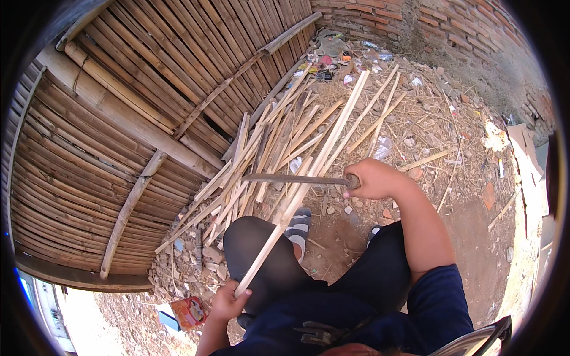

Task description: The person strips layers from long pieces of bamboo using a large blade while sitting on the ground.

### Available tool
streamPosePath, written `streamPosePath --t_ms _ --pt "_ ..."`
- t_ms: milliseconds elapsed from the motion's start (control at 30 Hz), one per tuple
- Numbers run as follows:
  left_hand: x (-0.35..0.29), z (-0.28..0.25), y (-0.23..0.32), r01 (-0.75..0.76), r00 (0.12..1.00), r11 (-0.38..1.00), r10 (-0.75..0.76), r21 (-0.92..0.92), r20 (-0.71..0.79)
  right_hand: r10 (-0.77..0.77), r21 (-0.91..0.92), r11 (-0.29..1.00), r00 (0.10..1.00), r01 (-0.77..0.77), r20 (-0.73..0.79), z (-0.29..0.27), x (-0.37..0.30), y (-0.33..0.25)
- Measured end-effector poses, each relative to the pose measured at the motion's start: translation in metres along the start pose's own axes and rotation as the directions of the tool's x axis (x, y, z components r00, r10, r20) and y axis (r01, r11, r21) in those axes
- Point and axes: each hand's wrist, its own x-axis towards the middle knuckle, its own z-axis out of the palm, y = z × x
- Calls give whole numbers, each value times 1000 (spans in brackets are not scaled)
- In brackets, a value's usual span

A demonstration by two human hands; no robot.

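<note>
My left hand [227, 301] is closed around the lower end of a long, pale bamboo strip [263, 256], which slants away up and to the right past my left knee. In my right hand [377, 179] is the handle of a machete [291, 178]; its dark, worn blade points left and lies across the strip in this view. Whether blade and strip touch, I cannot tell. Beyond the blade, a heap of split bamboo strips [274, 139] covers the ground, some pale and some weathered brown.
A slatted bamboo wall [136, 101] closes off the left side, and a brick wall [457, 41] stands at the back right. Rubble, straw and litter [332, 56] lie about the ground. A red and orange packet [190, 312] is near my left hand.
</note>
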Motion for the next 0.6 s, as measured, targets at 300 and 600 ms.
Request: streamPosePath --t_ms 300,600 --pt "-1 0 -38 48 999 999 -48 -4 5 48 -60 997 998 -50 -42 -1 21 -10" --pt "-2 3 -49 -53 992 999 53 8 -117 55 2 998 986 -55 -155 -18 34 -51"
